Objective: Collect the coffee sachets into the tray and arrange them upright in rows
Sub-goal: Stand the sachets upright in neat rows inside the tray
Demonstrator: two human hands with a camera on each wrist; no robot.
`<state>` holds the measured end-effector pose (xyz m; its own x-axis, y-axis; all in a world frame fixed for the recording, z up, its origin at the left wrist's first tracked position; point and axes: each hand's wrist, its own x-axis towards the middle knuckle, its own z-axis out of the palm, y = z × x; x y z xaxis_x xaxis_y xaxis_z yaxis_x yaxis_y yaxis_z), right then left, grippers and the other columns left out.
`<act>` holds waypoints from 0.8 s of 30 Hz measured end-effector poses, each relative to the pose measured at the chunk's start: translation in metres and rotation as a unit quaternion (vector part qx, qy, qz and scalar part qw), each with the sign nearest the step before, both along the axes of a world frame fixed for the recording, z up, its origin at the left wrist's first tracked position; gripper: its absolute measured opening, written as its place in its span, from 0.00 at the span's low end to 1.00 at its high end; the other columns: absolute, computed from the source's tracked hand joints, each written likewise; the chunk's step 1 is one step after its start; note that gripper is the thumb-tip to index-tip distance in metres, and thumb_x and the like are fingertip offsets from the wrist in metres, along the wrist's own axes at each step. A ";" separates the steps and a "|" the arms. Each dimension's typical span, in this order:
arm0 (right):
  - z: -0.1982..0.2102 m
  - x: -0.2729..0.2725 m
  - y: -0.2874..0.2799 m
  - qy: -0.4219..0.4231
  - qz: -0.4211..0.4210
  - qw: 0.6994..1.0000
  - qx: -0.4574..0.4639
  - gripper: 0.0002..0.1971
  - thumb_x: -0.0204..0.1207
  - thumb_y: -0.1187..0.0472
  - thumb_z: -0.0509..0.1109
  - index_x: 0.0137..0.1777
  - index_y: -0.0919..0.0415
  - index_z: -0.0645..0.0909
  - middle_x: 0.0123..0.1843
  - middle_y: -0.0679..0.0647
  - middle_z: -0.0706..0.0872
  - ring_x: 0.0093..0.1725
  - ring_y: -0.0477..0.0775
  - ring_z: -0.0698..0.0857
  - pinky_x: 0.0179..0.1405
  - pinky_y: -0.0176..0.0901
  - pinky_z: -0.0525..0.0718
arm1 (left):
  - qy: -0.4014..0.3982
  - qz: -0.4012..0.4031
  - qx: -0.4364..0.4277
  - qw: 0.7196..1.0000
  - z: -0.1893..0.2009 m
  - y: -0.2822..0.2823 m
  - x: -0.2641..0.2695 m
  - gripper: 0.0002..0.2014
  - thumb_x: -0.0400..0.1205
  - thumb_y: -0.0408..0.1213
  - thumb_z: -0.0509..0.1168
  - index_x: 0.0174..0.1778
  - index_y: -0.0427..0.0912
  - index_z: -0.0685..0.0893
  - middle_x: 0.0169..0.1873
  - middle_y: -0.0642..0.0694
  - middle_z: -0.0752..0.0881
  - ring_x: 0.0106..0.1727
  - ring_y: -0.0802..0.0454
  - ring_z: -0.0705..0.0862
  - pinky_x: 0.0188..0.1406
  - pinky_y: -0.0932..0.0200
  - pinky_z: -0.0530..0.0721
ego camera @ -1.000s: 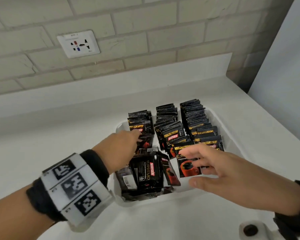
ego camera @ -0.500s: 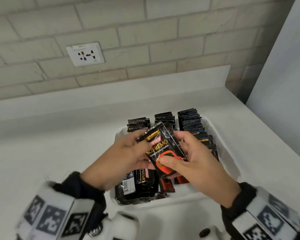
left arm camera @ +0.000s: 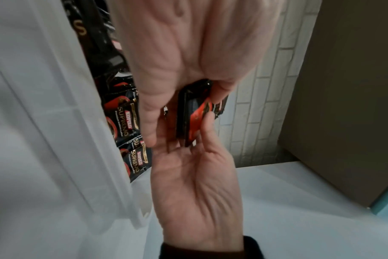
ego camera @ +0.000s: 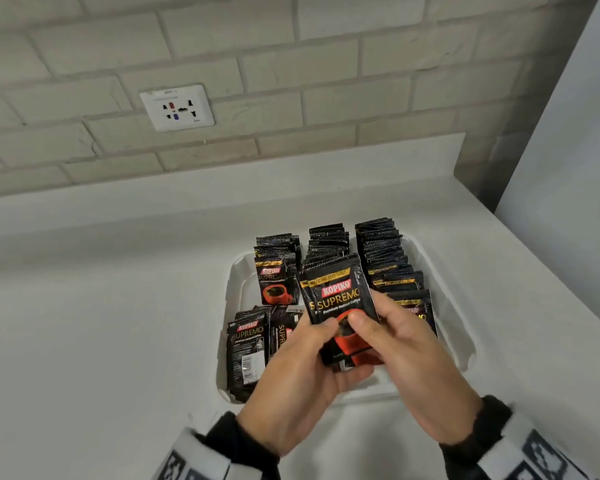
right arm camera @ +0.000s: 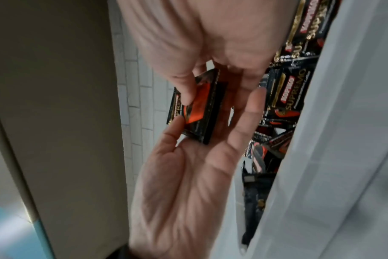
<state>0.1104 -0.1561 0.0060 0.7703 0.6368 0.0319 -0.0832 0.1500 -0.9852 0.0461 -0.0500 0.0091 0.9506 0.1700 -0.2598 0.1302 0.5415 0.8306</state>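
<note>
A small stack of sachets [ego camera: 340, 306] is held upright above the tray [ego camera: 459, 341], pinched from both sides by the left hand [ego camera: 295, 386] and right hand [ego camera: 413, 358]. The step looks like squaring the bundle; next, it needs slotting upright into a row.

hands: left [left arm camera: 188, 43] + right [left arm camera: 195, 189] pinch sachets [left arm camera: 193, 115] | tray [left arm camera: 62, 122] beside

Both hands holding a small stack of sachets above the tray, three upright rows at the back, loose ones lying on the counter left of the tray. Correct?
Not quite: the loose sachets lie inside the tray, at its near left end, not on the counter; the head view shows this. The rest holds: left hand and right hand hold the stack of sachets above it, three upright rows behind.
</note>
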 end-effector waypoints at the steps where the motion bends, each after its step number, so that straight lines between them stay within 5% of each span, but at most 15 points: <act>1: -0.001 0.002 -0.001 -0.015 -0.018 1.000 -0.004 0.13 0.78 0.66 0.63 0.57 0.52 0.82 0.49 0.48 0.90 0.50 0.45 0.88 0.50 0.35 0.83 | -0.006 0.004 -0.004 1.000 0.000 -0.001 0.000 0.14 0.74 0.40 0.61 0.50 0.52 0.89 0.54 0.43 0.89 0.53 0.45 0.88 0.64 0.37 0.78; 4: -0.004 0.006 -0.004 -0.035 -0.077 0.996 -0.019 0.08 0.70 0.60 0.69 0.49 0.56 0.82 0.42 0.51 0.90 0.43 0.48 0.88 0.42 0.37 0.85 | -0.011 0.033 0.017 0.999 0.000 -0.005 0.000 0.11 0.78 0.37 0.66 0.56 0.45 0.84 0.51 0.41 0.89 0.50 0.43 0.88 0.51 0.46 0.87; 7: -0.011 0.008 -0.007 -0.018 -0.091 0.995 -0.034 0.12 0.63 0.52 0.70 0.43 0.59 0.81 0.37 0.53 0.90 0.38 0.50 0.88 0.39 0.38 0.85 | -0.014 0.064 0.038 0.997 -0.002 -0.003 0.001 0.16 0.72 0.34 0.64 0.56 0.41 0.81 0.46 0.43 0.90 0.44 0.45 0.90 0.39 0.54 0.89; 11: -0.016 0.014 -0.010 0.076 -0.141 0.987 0.007 0.03 0.72 0.61 0.68 0.44 0.59 0.79 0.36 0.52 0.89 0.36 0.47 0.85 0.33 0.40 0.77 | -0.017 0.087 0.034 0.995 -0.001 0.000 0.000 0.15 0.73 0.35 0.62 0.55 0.38 0.81 0.46 0.40 0.91 0.44 0.43 0.90 0.39 0.52 0.90; 14: -0.015 0.020 -0.016 0.148 -0.130 0.975 0.099 0.23 0.54 0.54 0.80 0.48 0.60 0.77 0.37 0.55 0.89 0.34 0.50 0.85 0.26 0.38 0.80 | -0.002 0.089 0.022 0.996 -0.001 0.005 0.000 0.12 0.82 0.34 0.56 0.57 0.34 0.79 0.48 0.37 0.90 0.48 0.39 0.89 0.43 0.48 0.89; 17: -0.012 0.020 -0.018 0.149 -0.081 0.977 0.131 0.44 0.36 0.46 0.87 0.54 0.60 0.76 0.41 0.59 0.89 0.33 0.52 0.87 0.23 0.37 0.82 | -0.003 0.090 0.052 0.995 -0.002 0.009 0.000 0.10 0.82 0.32 0.57 0.54 0.37 0.81 0.46 0.40 0.91 0.46 0.45 0.90 0.41 0.49 0.90; 21: -0.009 0.013 -0.014 0.113 -0.026 0.991 0.073 0.44 0.40 0.48 0.87 0.60 0.55 0.76 0.44 0.55 0.90 0.35 0.49 0.88 0.23 0.35 0.80 | -0.022 0.087 0.139 0.986 -0.003 0.008 -0.001 0.16 0.71 0.36 0.66 0.55 0.42 0.82 0.47 0.42 0.91 0.48 0.42 0.90 0.45 0.45 0.89; 24: -0.010 0.008 -0.012 0.087 -0.025 0.996 0.001 0.27 0.57 0.58 0.76 0.59 0.50 0.78 0.44 0.49 0.90 0.36 0.41 0.86 0.25 0.32 0.77 | -0.029 0.095 0.163 0.982 -0.002 0.007 -0.001 0.15 0.66 0.37 0.69 0.50 0.44 0.85 0.43 0.42 0.91 0.42 0.42 0.90 0.42 0.43 0.89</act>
